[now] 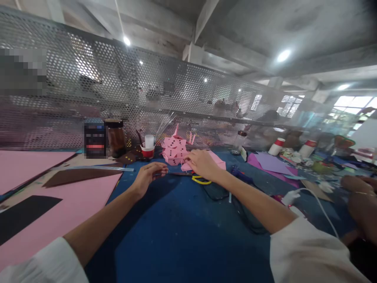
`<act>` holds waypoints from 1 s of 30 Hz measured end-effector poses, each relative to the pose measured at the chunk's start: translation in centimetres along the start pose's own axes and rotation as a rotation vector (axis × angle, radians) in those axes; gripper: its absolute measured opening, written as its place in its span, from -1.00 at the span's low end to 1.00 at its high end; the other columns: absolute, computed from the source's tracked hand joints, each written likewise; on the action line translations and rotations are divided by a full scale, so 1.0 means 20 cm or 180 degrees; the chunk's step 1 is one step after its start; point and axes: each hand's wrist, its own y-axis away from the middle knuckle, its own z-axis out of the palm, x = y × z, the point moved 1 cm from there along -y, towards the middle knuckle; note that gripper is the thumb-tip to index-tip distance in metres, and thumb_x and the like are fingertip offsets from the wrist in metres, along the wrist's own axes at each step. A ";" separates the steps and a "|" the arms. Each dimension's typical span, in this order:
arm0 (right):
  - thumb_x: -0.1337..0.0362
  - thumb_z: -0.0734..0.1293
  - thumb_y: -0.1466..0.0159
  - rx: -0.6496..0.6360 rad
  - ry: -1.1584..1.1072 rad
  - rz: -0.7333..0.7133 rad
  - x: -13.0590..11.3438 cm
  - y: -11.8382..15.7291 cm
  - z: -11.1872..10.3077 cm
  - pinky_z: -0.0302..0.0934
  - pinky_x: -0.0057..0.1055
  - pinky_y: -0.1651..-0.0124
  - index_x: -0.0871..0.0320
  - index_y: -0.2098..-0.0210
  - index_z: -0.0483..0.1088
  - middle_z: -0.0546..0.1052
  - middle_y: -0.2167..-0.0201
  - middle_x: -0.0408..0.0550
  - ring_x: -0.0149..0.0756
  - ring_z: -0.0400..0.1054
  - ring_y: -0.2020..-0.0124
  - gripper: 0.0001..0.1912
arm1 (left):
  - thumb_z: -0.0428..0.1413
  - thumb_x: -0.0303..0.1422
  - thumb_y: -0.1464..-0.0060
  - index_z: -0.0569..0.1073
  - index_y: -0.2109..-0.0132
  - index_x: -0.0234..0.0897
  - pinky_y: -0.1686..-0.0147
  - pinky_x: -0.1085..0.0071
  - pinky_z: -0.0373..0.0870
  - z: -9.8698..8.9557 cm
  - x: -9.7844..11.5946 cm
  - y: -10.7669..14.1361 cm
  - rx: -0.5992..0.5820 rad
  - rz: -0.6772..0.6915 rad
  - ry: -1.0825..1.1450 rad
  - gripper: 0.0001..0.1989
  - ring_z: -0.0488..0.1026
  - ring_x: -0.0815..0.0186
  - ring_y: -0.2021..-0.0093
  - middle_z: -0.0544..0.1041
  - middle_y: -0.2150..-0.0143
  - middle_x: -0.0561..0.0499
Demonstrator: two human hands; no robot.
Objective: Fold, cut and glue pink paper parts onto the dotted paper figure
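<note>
My left hand (149, 175) hangs just above the blue tabletop, fingers loosely bent with a gap to the thumb and nothing visible between them. Farther right, my right hand (203, 162) reaches to the right side of a pink paper model (174, 150) with dark dots and pointed tips. Its fingers are bent down at pink paper there; whether they grip a loose piece or the model's edge is hard to make out. Flat pink paper (218, 160) lies behind the right hand. Below its wrist are yellow-handled scissors (202, 181), their dark blades pointing toward my left hand.
Large pink sheets (88, 192), a dark strip (26, 216) and a clear stick (103, 168) lie left. A brown jar (115, 137) and a red-white cup (147, 151) stand before the perforated metal screen (176, 86). Right are purple sheets (273, 165), a white cable (319, 200) and another person's arm (362, 204).
</note>
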 end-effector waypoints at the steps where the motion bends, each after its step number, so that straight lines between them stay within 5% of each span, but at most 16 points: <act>1: 0.32 0.28 -0.45 0.0012 -0.0035 0.0010 -0.01 0.05 0.01 0.15 -0.27 0.00 0.14 0.07 0.54 0.60 0.08 0.01 -0.17 0.42 0.03 -0.81 | 0.35 -0.17 0.08 0.64 0.21 -0.35 0.03 0.18 0.54 0.00 0.00 0.00 -0.0005 0.0021 -0.0025 -0.65 0.62 0.11 0.18 0.69 0.24 -0.15; 8: 0.40 0.28 -0.43 0.0220 -0.0142 0.0075 -0.13 0.32 0.07 0.16 -0.25 0.00 0.14 0.12 0.53 0.63 0.15 -0.01 -0.18 0.45 0.07 -0.82 | 0.21 -0.17 -0.25 0.56 0.13 -0.34 0.04 0.14 0.53 0.03 0.06 0.00 -0.0007 0.0145 -0.0471 -0.72 0.59 0.21 0.15 0.63 0.17 -0.06; 13: 0.40 0.26 -0.43 0.0469 -0.0152 -0.0009 -0.22 0.40 0.09 0.13 -0.18 -0.09 0.14 0.10 0.52 0.62 0.15 0.02 -0.16 0.43 0.05 -0.81 | 0.32 -0.12 0.05 0.64 0.28 -0.26 0.05 0.20 0.50 -0.01 0.17 0.09 0.0072 0.0394 -0.0991 -0.71 0.60 0.14 0.21 0.67 0.30 -0.05; 24: 0.42 0.26 -0.40 0.0611 -0.0200 -0.0478 -0.28 0.46 0.19 0.11 -0.13 -0.16 0.13 0.12 0.50 0.59 0.19 0.01 -0.14 0.38 0.12 -0.82 | 0.21 -0.14 -0.03 0.65 0.27 -0.19 0.04 0.24 0.44 -0.40 0.31 0.47 0.0623 0.0713 -0.2558 -0.75 0.62 0.06 0.17 0.70 0.28 -0.04; 30: 0.43 0.28 -0.38 0.0602 -0.0147 -0.0560 -0.29 0.48 0.20 0.13 -0.14 -0.12 0.12 0.13 0.50 0.59 0.20 0.01 -0.14 0.39 0.13 -0.82 | 0.18 -0.09 -0.04 0.65 0.29 -0.17 0.08 0.29 0.41 -0.57 0.34 0.58 0.1045 0.0861 -0.3097 -0.72 0.59 0.04 0.13 0.71 0.20 -0.03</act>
